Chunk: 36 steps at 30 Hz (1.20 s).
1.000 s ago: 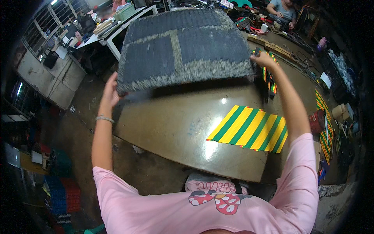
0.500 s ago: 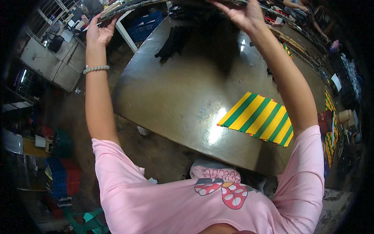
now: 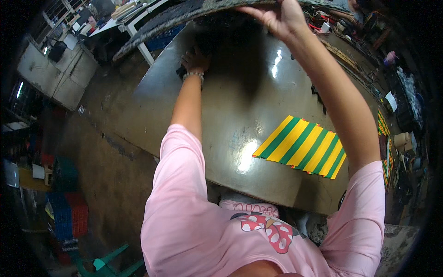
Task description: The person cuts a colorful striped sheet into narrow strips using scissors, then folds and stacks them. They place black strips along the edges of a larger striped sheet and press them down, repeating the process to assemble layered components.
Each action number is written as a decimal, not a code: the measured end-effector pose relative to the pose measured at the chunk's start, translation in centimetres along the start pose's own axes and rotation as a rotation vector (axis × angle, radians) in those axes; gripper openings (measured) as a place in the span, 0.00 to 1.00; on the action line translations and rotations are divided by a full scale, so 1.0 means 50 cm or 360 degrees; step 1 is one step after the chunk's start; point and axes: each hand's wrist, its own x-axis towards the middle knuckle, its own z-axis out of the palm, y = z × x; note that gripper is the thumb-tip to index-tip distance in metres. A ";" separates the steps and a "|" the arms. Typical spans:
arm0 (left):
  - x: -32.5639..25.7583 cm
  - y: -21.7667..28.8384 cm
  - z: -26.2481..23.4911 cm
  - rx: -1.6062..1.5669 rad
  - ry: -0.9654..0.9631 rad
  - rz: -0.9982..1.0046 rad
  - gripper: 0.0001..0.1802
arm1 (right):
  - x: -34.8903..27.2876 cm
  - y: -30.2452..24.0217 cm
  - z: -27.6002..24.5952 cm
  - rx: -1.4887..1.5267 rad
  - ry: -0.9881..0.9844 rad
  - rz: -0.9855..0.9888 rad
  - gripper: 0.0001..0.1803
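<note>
- Left hand [image 3: 196, 61] has left the end of the dark panel [image 3: 166, 19] and now lies low over the table [image 3: 221, 111]; that end of the panel hangs lower in view than half a second ago.
- Dark panel: raised over the far part of the table, cut off by the top of the view, its long near edge running left to right — left end lower, rough grey rim toward the person.
- Right hand [image 3: 287, 22]: up at the panel's near edge, supporting it, one finger stretched leftward along the underside; how tightly the others close cannot be told.
- Left hand: in the panel's shadow, touching a black bundle [image 3: 180, 71]; too dim to tell whether the fingers are spread or closed on it.
- Table: faint bluish marks, too unclear to read.
- Striped piece [image 3: 302, 147], yellow and green: flat on the table, long axis left to right, sloping down rightward; stripes run diagonally — lower left to upper right.
- Blue crate [image 3: 161, 40]: beyond the table's left edge, partly hidden by the panel.
</note>
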 end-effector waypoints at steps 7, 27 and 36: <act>-0.287 -0.019 -0.195 0.0297 -0.0572 0.0241 0.35 | -0.080 0.055 -0.034 -0.0047 0.0217 0.0074 0.25; -0.538 0.068 -0.430 -0.1765 -0.1501 -0.0227 0.41 | -0.592 0.034 -0.109 -0.0759 0.0321 0.0888 0.30; -0.551 0.410 -0.260 -0.2099 -0.1729 0.0098 0.26 | -0.606 -0.032 -0.157 -0.0975 0.0738 -0.0068 0.12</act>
